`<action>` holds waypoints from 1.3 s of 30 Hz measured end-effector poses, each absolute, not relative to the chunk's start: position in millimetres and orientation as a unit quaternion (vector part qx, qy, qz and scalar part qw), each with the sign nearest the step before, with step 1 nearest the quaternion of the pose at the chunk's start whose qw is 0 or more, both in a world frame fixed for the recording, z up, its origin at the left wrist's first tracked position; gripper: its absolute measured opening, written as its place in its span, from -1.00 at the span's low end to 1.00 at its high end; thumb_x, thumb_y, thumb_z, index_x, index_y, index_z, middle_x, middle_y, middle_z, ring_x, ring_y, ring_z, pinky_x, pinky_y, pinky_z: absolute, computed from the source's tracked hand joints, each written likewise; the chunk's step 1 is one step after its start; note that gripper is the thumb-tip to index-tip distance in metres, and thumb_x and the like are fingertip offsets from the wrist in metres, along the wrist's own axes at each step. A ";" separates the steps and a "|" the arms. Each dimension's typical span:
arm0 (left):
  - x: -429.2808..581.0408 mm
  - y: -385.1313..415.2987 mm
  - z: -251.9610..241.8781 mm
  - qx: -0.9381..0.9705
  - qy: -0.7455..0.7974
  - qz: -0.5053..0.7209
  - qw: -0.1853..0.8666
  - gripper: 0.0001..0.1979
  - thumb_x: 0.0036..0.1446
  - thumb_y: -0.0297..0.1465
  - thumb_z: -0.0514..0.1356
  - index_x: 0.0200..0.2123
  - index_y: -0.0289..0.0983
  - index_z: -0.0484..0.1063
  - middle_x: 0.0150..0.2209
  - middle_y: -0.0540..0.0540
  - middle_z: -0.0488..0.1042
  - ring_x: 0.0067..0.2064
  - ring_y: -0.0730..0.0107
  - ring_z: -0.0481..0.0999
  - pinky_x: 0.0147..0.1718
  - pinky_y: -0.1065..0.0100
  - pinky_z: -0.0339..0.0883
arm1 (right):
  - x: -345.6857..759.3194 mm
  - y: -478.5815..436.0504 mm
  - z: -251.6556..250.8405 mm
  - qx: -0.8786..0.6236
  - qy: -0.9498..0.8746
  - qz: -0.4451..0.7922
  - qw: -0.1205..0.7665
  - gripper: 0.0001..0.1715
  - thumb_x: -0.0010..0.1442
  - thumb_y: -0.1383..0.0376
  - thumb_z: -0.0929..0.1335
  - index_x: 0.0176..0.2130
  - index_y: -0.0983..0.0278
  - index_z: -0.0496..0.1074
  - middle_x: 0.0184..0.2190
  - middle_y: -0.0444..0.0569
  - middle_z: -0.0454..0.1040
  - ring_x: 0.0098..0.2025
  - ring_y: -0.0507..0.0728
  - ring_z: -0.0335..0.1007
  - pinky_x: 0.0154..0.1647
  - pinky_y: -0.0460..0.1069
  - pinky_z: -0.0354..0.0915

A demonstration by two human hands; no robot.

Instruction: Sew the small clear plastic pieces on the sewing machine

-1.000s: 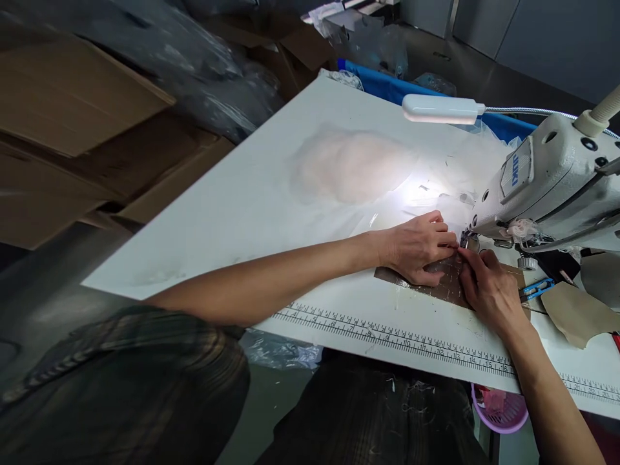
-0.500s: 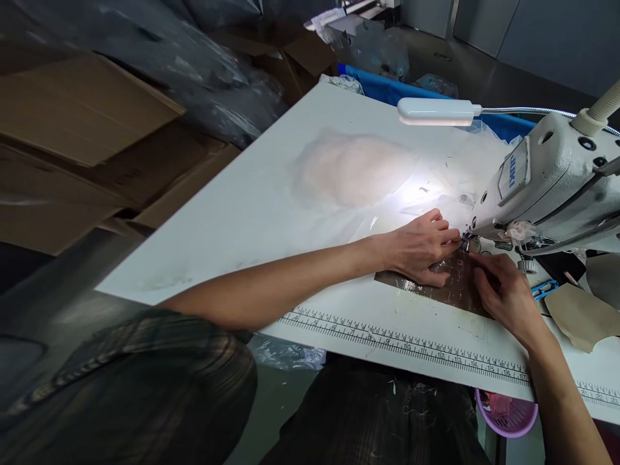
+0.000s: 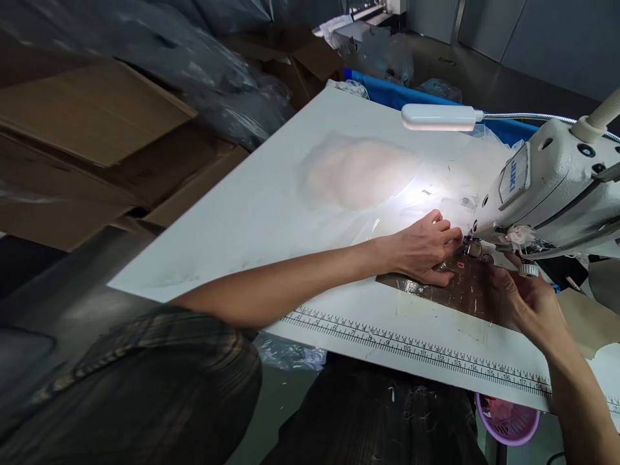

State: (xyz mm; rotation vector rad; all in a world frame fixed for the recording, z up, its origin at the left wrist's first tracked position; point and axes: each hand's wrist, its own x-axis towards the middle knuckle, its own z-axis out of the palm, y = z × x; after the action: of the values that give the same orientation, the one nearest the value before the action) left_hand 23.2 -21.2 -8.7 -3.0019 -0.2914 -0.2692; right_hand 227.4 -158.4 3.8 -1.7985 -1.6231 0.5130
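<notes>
My left hand lies at the sewing machine's presser foot, its fingers bent and closed on sheer white fabric. The thumb rests on the brown plate on the machine bed. Right of the foot, my right hand is raised beside the knurled screw. Its thumb and index finger are apart, with nothing visible between them; the other fingers are partly hidden. The white sewing machine stands over both hands, and a small red mark shows on the plate.
A white lamp lights the fabric. A printed ruler runs along the front edge of the white table. Beige pieces lie at right; a purple basket stands below. Cardboard boxes are at left.
My right hand has moved right and slightly up, away from the presser foot, and its fingers have spread. My left hand has stayed at the fabric. The view has shifted slightly.
</notes>
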 end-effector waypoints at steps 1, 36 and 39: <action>23.4 -21.4 -8.1 -0.989 -0.102 -0.083 0.060 -0.46 0.24 -0.05 0.03 -0.05 -0.41 0.46 -0.08 -0.29 0.45 -0.21 0.15 0.36 -0.15 0.13 0.10 | 226.0 -165.2 3.0 -0.689 -0.631 0.151 0.322 -0.51 0.31 -0.05 0.25 -0.07 0.24 0.48 -0.13 0.13 0.54 0.01 0.29 0.47 0.00 0.24 0.43; -85.6 -2.5 32.3 -0.949 -0.270 -0.028 -0.160 -0.78 0.23 -0.28 0.20 -0.13 -0.25 0.53 -0.09 -0.14 0.54 -0.12 0.31 0.51 -0.15 0.33 0.30 | 224.4 -198.9 -50.4 -0.549 -0.753 -0.045 0.360 -0.68 0.32 0.22 0.25 -0.03 0.22 0.48 -0.07 0.15 0.42 -0.12 0.21 0.47 -0.17 0.14 0.48; -97.4 -6.7 18.8 -0.942 -0.294 -0.065 -0.149 -0.88 0.19 -0.33 0.24 -0.29 -0.26 0.53 -0.18 -0.10 0.52 -0.12 0.31 0.49 -0.08 0.28 0.25 | 224.2 -197.9 -51.6 -0.544 -0.755 -0.058 0.361 -0.68 0.32 0.22 0.25 -0.03 0.25 0.48 -0.06 0.16 0.42 -0.12 0.21 0.47 -0.17 0.13 0.48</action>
State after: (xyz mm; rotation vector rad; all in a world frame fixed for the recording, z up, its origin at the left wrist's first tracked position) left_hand -97.4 -6.7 18.8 -3.2778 -1.0233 -0.2248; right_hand 224.2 -197.9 -51.6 -1.4029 -1.9458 -0.1498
